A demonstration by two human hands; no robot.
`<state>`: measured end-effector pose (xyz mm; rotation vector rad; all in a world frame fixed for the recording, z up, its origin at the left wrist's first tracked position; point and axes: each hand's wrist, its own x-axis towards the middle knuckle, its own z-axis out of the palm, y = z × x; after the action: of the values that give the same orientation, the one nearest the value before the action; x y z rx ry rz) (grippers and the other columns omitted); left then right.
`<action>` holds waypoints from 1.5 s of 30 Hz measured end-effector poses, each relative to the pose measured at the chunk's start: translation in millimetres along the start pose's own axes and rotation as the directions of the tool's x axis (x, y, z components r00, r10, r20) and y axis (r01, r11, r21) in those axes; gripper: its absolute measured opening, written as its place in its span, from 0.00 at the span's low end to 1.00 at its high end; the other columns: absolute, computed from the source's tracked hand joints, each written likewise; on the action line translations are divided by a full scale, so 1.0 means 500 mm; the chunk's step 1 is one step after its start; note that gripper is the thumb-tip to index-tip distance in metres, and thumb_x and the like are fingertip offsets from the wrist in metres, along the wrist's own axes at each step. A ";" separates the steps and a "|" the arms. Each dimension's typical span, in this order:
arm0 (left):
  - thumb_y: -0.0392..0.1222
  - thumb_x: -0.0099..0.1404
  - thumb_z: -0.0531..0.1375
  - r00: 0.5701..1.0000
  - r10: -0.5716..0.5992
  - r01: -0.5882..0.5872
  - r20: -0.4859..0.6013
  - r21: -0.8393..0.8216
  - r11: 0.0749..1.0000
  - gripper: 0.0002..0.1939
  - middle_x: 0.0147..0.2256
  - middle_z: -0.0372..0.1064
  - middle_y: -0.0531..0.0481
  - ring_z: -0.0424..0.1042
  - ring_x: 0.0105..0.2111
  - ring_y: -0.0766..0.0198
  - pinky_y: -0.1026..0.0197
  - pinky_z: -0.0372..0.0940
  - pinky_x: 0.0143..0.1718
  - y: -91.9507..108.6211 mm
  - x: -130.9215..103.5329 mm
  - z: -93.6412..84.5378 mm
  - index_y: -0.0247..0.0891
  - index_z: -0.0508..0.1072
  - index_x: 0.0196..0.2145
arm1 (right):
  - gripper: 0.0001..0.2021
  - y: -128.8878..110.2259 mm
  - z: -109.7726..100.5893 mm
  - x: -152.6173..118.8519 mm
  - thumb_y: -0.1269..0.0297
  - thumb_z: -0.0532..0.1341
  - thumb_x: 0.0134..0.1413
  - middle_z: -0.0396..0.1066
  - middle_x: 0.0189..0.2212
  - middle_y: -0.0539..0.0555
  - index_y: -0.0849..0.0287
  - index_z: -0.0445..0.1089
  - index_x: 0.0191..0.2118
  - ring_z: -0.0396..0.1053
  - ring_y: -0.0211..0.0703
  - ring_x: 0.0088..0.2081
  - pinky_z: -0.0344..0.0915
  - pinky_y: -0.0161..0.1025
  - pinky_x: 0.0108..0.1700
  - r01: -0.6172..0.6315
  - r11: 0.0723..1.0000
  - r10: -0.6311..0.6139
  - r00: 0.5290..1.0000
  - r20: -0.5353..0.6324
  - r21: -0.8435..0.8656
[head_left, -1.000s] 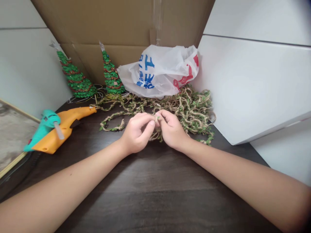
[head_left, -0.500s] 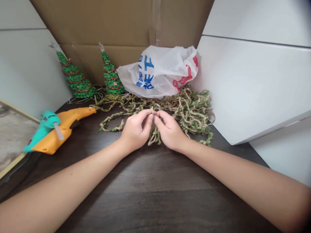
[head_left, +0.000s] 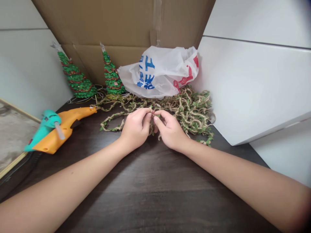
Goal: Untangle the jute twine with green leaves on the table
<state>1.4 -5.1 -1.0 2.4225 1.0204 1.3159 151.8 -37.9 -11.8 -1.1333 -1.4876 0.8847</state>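
Note:
A tan jute rope garland with small green leaves (head_left: 194, 110) lies in a tangle behind my hands, heaped mostly on the right. My left hand (head_left: 136, 127) pinches a short piece of this leafy rope between thumb and forefinger. Close against it, my right hand (head_left: 170, 128) has its thumb and fingers closed on the same piece. The fingers hide most of what they hold. A bit of rope and leaf shows just above and below the fingertips. To the left, one loop of the garland curves across the dark table (head_left: 155, 181).
An orange and teal glue gun (head_left: 62, 127) with a clear stick lies at the left. Two small green Christmas trees (head_left: 79, 81) and a white plastic bag (head_left: 165, 72) stand behind, before a cardboard panel (head_left: 109, 22). A white box (head_left: 250, 87) bounds the right.
My fingertips have shifted slightly on the rope piece and parted a little. The rope loop that hung below them has moved and shows less now.

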 end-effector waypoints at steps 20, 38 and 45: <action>0.41 0.70 0.51 0.980 -0.141 0.135 0.141 0.058 0.989 0.18 0.19 0.54 0.56 0.54 0.21 0.69 0.61 0.48 0.28 0.011 0.007 -0.010 0.38 0.56 0.22 | 0.11 -0.014 -0.006 -0.002 0.58 0.55 0.65 0.66 0.25 0.47 0.58 0.69 0.35 0.65 0.36 0.28 0.63 0.37 0.33 0.053 0.997 -0.050 0.997 0.056 -0.049; 0.40 0.62 0.51 0.952 -0.232 0.211 0.201 0.119 0.970 0.15 0.17 0.54 0.56 0.55 0.21 0.67 0.59 0.49 0.32 0.016 0.013 -0.010 0.37 0.57 0.18 | 0.08 -0.023 -0.009 0.012 0.68 0.54 0.59 0.57 0.19 0.42 0.58 0.62 0.27 0.60 0.29 0.16 0.53 0.30 0.17 -0.135 0.951 0.185 0.969 -0.162 0.278; 0.40 0.65 0.52 0.948 -0.241 0.209 0.208 0.163 0.964 0.16 0.18 0.59 0.54 0.60 0.23 0.65 0.57 0.52 0.35 0.020 0.015 -0.009 0.37 0.59 0.19 | 0.08 -0.024 -0.009 0.011 0.67 0.54 0.59 0.56 0.16 0.42 0.56 0.62 0.28 0.58 0.30 0.16 0.53 0.29 0.16 -0.140 0.953 0.185 0.972 -0.148 0.267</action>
<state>5.1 -8.4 11.3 2.3949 1.3146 0.8980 153.6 -36.4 2.1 -1.1207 -1.1154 1.0323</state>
